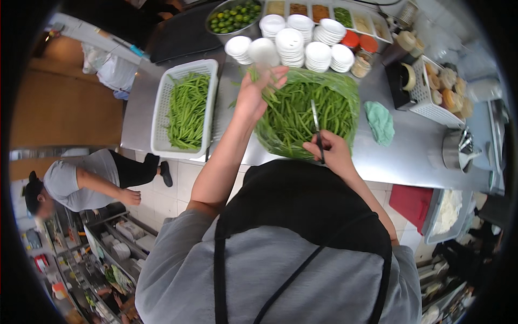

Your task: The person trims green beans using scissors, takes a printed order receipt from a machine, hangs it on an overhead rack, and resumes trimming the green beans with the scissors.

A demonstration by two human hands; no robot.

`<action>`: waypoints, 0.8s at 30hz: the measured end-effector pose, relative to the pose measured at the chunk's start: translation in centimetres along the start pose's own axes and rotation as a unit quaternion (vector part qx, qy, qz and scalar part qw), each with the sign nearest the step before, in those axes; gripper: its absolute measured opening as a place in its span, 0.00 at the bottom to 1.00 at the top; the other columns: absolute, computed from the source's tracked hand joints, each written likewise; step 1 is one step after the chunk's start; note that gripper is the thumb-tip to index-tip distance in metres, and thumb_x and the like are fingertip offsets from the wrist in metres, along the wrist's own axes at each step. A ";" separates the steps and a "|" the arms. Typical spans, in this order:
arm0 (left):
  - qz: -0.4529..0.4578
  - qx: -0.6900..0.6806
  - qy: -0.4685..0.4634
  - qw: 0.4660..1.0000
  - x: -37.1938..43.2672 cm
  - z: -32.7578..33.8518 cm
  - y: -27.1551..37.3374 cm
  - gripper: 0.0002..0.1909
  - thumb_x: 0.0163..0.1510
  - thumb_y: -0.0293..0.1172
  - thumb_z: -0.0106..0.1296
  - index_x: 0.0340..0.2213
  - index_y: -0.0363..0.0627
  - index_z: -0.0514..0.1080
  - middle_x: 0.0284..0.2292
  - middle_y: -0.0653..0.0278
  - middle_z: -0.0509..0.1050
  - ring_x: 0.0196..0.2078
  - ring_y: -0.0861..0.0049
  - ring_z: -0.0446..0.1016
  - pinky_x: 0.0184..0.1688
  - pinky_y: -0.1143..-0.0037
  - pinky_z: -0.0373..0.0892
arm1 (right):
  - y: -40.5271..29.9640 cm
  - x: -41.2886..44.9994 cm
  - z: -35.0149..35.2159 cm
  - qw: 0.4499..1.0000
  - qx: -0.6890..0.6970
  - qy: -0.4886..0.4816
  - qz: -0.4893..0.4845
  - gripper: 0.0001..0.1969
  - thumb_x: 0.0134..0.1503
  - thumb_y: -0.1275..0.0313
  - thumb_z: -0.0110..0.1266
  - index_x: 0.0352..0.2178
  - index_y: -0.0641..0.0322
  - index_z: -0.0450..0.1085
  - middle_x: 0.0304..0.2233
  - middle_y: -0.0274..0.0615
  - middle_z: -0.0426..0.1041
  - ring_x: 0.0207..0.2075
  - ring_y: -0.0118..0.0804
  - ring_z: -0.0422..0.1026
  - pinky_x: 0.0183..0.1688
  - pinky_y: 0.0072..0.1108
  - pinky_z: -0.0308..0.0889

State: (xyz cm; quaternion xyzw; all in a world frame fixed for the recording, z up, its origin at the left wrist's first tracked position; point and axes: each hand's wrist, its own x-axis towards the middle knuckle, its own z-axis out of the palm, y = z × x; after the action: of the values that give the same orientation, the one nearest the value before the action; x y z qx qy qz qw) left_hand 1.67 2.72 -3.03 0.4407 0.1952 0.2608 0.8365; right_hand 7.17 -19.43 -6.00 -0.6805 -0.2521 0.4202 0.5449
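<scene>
My left hand (pixel 259 87) is raised palm up over the left edge of a clear plastic bag (pixel 353 91) full of green beans (pixel 295 109). A few blurred green beans (pixel 269 95) lie across its palm and fingers. Low over the bag's near right side, my right hand (pixel 332 150) grips scissors (pixel 315 115), their blades pointing away from me. The blades look closed together. Left of the bag stands a white perforated plastic basket (pixel 157 109), with many more green beans (pixel 188 111) lying in it.
Stacked white cups (pixel 289 44) and a metal bowl of green citrus fruits (pixel 234 20) stand behind the bag. A green cloth (pixel 379 122), a white basket of bottles (pixel 437 95) and a metal container of utensils (pixel 457 150) are to the right. A person (pixel 85 178) stands on the floor at left.
</scene>
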 end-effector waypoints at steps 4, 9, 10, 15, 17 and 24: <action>0.038 0.224 0.071 0.971 -0.8 -3.3 5.7 0.08 0.55 0.23 0.35 0.38 0.37 0.59 0.32 0.51 0.70 0.34 0.68 0.71 0.39 0.73 0.69 | 0.3 -0.1 -0.6 1.000 0.011 0.011 0.003 0.13 0.45 0.66 0.60 0.21 0.62 0.63 0.13 0.29 0.64 0.14 0.19 0.62 0.18 0.12 0.55; -0.035 0.497 0.165 0.851 -0.8 -13.8 11.9 0.16 0.51 0.29 0.46 0.41 0.34 0.61 0.29 0.54 0.72 0.32 0.70 0.72 0.34 0.75 0.69 | 0.2 0.5 -1.2 1.000 -0.010 0.007 -0.007 0.13 0.46 0.67 0.59 0.21 0.62 0.63 0.13 0.29 0.64 0.14 0.19 0.63 0.18 0.12 0.56; -0.035 0.496 0.168 0.851 -0.6 -16.3 12.7 0.16 0.51 0.29 0.46 0.41 0.34 0.61 0.29 0.54 0.72 0.32 0.70 0.72 0.34 0.75 0.69 | 0.0 0.6 -1.3 1.000 -0.015 0.009 -0.015 0.13 0.46 0.67 0.59 0.21 0.62 0.64 0.12 0.29 0.64 0.14 0.19 0.63 0.18 0.12 0.56; 0.123 0.810 0.284 0.498 -0.2 -18.3 12.6 0.36 0.35 0.34 0.61 0.47 0.39 0.61 0.34 0.48 0.72 0.35 0.57 0.72 0.38 0.71 0.68 | -0.4 1.1 -2.3 0.999 -0.026 0.035 -0.031 0.12 0.46 0.67 0.59 0.21 0.63 0.64 0.12 0.29 0.63 0.14 0.18 0.62 0.18 0.12 0.55; 0.142 0.728 0.206 0.638 -0.1 -14.0 10.7 0.21 0.36 0.33 0.60 0.35 0.40 0.71 0.32 0.53 0.74 0.36 0.62 0.72 0.40 0.72 0.67 | -0.6 1.1 -2.8 0.997 -0.033 0.057 -0.038 0.13 0.46 0.67 0.59 0.21 0.63 0.64 0.11 0.29 0.63 0.14 0.18 0.62 0.18 0.12 0.54; 0.052 0.715 -0.038 0.696 -1.0 -4.6 -0.4 0.03 0.36 0.29 0.56 0.18 0.45 0.75 0.23 0.58 0.73 0.33 0.61 0.69 0.39 0.69 0.65 | -1.0 0.7 -3.7 0.996 -0.035 0.073 -0.030 0.13 0.46 0.66 0.59 0.20 0.63 0.64 0.12 0.29 0.64 0.15 0.18 0.62 0.18 0.12 0.55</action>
State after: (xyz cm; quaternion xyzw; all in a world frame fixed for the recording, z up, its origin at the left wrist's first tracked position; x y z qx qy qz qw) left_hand -1.59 4.80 -5.76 0.9248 0.2676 0.0686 0.2615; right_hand 10.79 -20.52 -5.12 -0.7202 -0.2468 0.3436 0.5498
